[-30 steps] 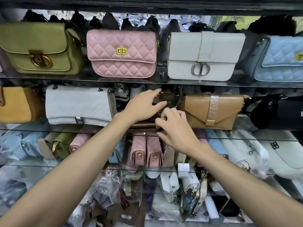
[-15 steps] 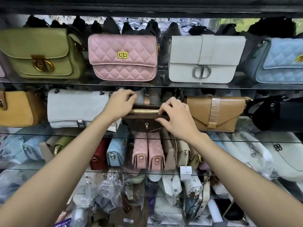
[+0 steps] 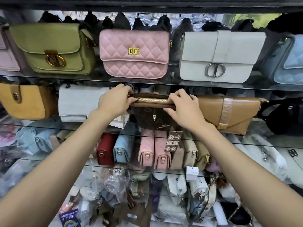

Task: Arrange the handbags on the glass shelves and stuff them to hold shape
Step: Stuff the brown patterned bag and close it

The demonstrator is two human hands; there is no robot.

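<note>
Brown handbag lifted higher, zipper now up; left hand and right hand pinching its top ends, wedged between white bag and tan bag.

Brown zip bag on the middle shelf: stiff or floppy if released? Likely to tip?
The brown bag probably has soft sides: both hands, left and right, pinch its zip edge. It overhangs the glass shelf, so it may tip forward.

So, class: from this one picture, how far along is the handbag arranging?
Done: the top shelf shows the green bag, pink quilted bag and white bag standing in a row. In hand: the left hand and right hand grip the brown zip bag at the middle shelf. Left: bags wrapped in plastic lie jumbled below.
</note>
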